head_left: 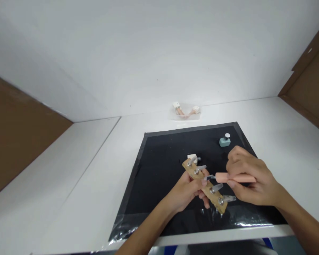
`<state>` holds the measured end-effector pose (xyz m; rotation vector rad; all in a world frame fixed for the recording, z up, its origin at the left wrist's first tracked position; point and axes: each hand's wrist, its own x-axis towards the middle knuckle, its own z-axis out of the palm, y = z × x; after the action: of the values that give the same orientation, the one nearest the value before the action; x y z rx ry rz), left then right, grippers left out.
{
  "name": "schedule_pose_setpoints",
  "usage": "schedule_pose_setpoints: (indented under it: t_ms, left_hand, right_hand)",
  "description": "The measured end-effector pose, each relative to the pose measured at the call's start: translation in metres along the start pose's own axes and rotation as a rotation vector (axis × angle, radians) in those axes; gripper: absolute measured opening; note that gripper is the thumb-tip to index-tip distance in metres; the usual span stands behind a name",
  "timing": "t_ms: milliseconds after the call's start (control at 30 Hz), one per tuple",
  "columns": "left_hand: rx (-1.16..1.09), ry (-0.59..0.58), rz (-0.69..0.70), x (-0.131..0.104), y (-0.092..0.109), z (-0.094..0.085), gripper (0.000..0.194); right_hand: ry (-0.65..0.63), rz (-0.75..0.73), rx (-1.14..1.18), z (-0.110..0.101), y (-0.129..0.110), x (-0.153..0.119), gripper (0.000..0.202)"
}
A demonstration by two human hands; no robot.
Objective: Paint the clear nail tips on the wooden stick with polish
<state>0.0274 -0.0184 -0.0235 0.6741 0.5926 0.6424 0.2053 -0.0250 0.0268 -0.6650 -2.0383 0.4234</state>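
My left hand [188, 189] is closed around the middle of a wooden strip [214, 200], which slants down to the right above the black mat. Several clear nail tips [216, 187] stand on metal holders along the strip. In my right hand [251, 177] is a pink-handled tool [222, 177], pinched between fingers and thumb. Its metal end reaches the nail tip beside my left thumb; whether they touch is too small to tell. Just behind the strip's upper end lies a small white object [191, 157], partly hidden.
A teal bottle with a silver cap [224, 141] stands on the black mat [159, 156] at the right. Against the white wall sits a clear container [187, 115] with white-ended items. Brown panels [18, 131] flank the white table.
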Motion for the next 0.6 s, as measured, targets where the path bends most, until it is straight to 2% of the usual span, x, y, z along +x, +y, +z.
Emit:
schedule_pose_setpoints:
  t_ms: [133, 267, 367, 467, 600]
  left_hand:
    - [0.002, 0.038, -0.014, -0.0012, 0.0013, 0.0009, 0.035]
    - [0.010, 0.039, -0.012, -0.0027, 0.0020, 0.0014, 0.036]
    - [0.016, 0.029, -0.007, -0.0021, 0.0016, 0.0019, 0.036]
    - [0.018, 0.031, -0.008, -0.0013, 0.0009, 0.0031, 0.035]
    - [0.017, 0.042, -0.013, -0.0024, 0.0011, 0.0044, 0.037]
  right_hand:
    - [0.034, 0.005, -0.075, -0.0037, 0.0029, -0.0019, 0.022]
    - [0.107, 0.062, 0.079, -0.0049, 0.0050, -0.0041, 0.020]
    - [0.066, 0.066, 0.175, -0.0031, 0.0038, -0.0039, 0.018]
    - [0.013, 0.081, 0.146, -0.0021, 0.0034, -0.0043, 0.019]
    - [0.046, 0.176, 0.068, -0.0038, 0.0069, -0.0088, 0.021]
